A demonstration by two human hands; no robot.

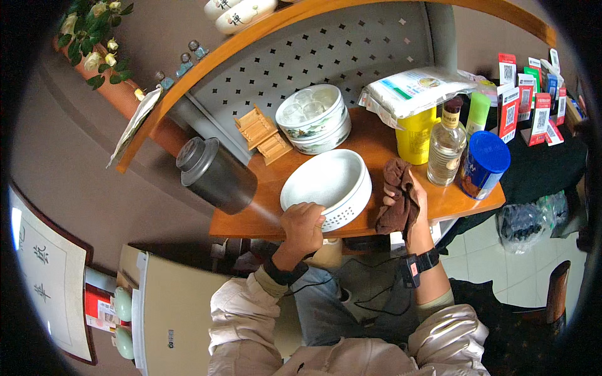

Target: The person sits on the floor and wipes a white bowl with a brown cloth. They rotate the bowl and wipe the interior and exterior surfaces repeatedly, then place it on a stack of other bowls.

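My left hand grips the near left rim of a white ceramic bowl with a pattern of small holes in its side. The bowl is tilted over a wooden shelf, its inside showing. To its right, my right hand holds a bunched brown cloth, with some fingertips showing at the cloth's left side. Behind the white bowl stand stacked painted ceramic bowls with clear glass cups in the top one. Small wooden stands lie beside them.
A dark lidded canister stands at the left. On the right are a yellow container, a clear glass bottle, a blue-lidded tin, a green-capped container and a white plastic package. A curved wooden rail arches above.
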